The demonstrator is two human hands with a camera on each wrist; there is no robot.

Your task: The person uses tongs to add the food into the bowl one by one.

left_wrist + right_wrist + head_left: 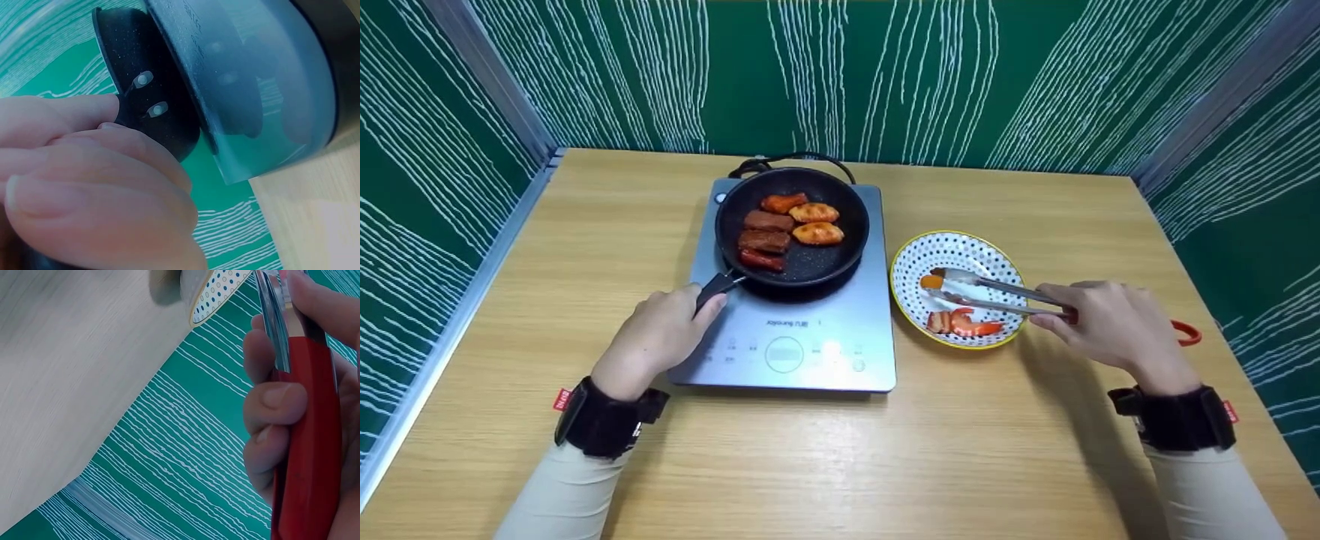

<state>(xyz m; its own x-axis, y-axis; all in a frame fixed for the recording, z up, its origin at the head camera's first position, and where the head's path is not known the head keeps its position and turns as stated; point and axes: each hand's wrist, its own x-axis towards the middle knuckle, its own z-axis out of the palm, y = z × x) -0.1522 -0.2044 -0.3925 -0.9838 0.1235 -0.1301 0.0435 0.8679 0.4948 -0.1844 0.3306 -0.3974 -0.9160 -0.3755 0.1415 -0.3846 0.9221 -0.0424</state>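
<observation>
My left hand [660,334] grips the black handle [714,288] of a frying pan [821,264], thumb along its top. Inside the pan lie two brown slabs of meat [766,241], two golden chicken wings [817,234] and two reddish pieces [762,260]. My right hand [1114,322] holds metal tongs [1009,286] with red grips [309,439], fingers wrapped around them. The tong tips reach into a dotted bowl [913,259] with a yellow rim, one on each side of a small orange piece [931,282]. A shrimp [976,327] and a streaky meat piece [939,322] lie nearer its front edge.
Under the pan is a silver induction cooktop [735,337], its control panel facing me. A black cord [810,155] loops behind it. The wooden table [825,465] is bounded by green panels [870,82] with white lines at the back and sides.
</observation>
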